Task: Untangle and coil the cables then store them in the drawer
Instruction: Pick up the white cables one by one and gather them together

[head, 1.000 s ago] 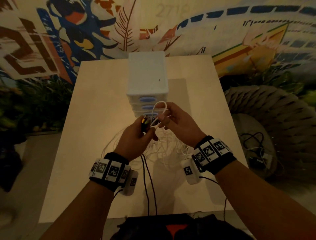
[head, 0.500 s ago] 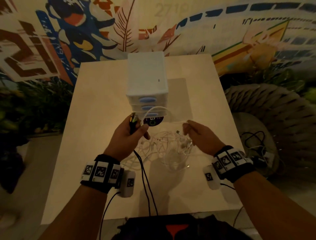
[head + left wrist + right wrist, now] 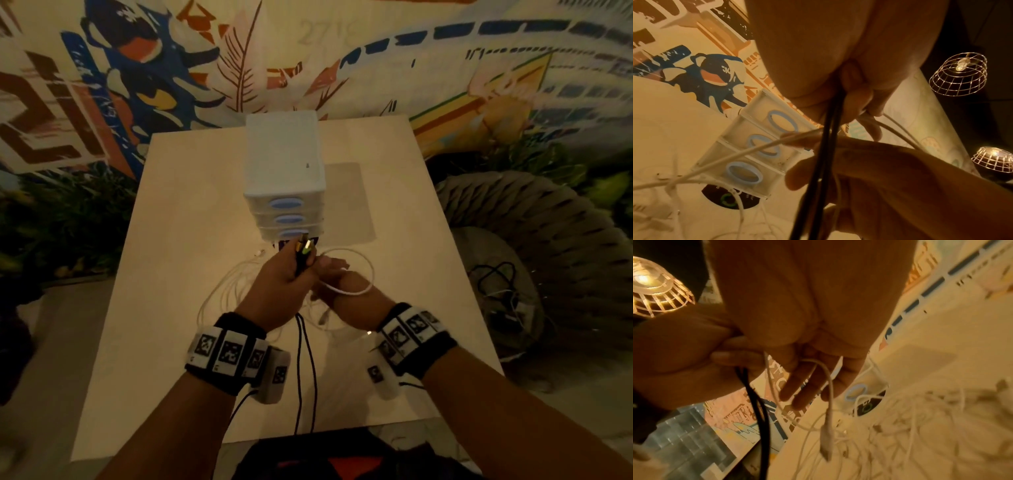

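Note:
My left hand [image 3: 291, 274] grips the doubled black cable [image 3: 301, 342], its metal plugs [image 3: 304, 246] sticking up in front of the drawers. In the left wrist view that hand [image 3: 855, 104] curls round the black cable [image 3: 824, 154]. My right hand [image 3: 334, 274] sits against the left and holds a white cable [image 3: 363, 270] that loops over it. Seen from the right wrist, the white cable [image 3: 828, 402] hangs over the right hand's fingers [image 3: 809, 379] with its connector [image 3: 825, 443] dangling. More white cables [image 3: 233, 291] lie tangled on the table. The white drawer unit [image 3: 284, 164] stands behind, drawers closed.
The light wooden table [image 3: 171, 240] has a near edge by my body, where the black cable runs off. A woven chair [image 3: 534, 240] with loose dark cables [image 3: 496, 281] stands to the right. A round dark disc [image 3: 729, 198] lies in front of the drawer unit.
My right hand came back from the right to meet the left, bringing a loop of white cable. The left hand rose toward the drawers with the black cable.

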Tool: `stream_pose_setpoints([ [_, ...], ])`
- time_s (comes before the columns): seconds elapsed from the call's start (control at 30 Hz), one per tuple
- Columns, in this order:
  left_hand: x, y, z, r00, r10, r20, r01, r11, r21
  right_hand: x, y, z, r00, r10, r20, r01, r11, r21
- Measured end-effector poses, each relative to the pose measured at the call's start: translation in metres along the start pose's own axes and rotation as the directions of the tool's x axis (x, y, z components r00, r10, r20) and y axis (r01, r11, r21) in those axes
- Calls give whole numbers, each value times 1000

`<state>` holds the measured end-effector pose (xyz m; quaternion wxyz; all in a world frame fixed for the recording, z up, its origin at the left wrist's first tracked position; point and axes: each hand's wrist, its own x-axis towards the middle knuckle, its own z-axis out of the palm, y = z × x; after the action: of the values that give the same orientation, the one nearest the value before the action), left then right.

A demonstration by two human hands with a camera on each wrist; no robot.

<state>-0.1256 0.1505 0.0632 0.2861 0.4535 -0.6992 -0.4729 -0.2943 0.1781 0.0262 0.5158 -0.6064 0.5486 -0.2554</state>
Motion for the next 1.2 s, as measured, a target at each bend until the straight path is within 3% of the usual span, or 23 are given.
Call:
stream_pose_setpoints([
  [0.07, -1, 3, 5, 1000, 0, -4, 0, 997, -72, 2, -8, 15, 999, 15, 49, -19, 995, 101],
  [0.17, -5, 8, 3, 999, 7, -32, -11, 990, -142, 4, -11, 19, 989, 42, 142, -40, 999, -12],
  [0.3, -13, 1, -7, 997, 12, -71, -24, 986, -167, 7, -7, 16, 992, -38, 117, 49, 995, -91],
  [0.4, -17, -3, -18, 985, 32, -170, -51, 992, -113, 7, -13, 3, 990, -144, 1, 143, 985, -101],
  [0.47, -19, -12, -26, 973, 29, -228, -34, 999, -19, 5, -20, -9, 978, -182, -105, 185, 982, 23],
  [0.57, -20, -33, -34, 977, -65, -205, 86, 991, 98, 3, -31, -26, 962, -152, -227, 189, 970, 153],
  [0.7, -20, -57, -29, 982, -153, -110, 169, 972, 160, 1, -49, -42, 947, -201, -250, 260, 937, 231],
  [0.8, -17, -63, -16, 980, -152, -127, 176, 964, 201, -2, -60, -48, 943, -230, -241, 292, 918, 268],
  [0.93, -10, -57, -8, 971, -56, -234, 119, 957, 266, -10, -67, -47, 954, -242, -176, 286, 908, 305],
  [1.03, -4, -45, -7, 972, 0, -236, 72, 951, 299, -16, -71, -43, 955, -264, -137, 294, 909, 296],
  [1.2, 1, -29, -13, 950, 62, -305, 54, 932, 358, -17, -72, -48, 939, -292, -183, 333, 902, 273],
])
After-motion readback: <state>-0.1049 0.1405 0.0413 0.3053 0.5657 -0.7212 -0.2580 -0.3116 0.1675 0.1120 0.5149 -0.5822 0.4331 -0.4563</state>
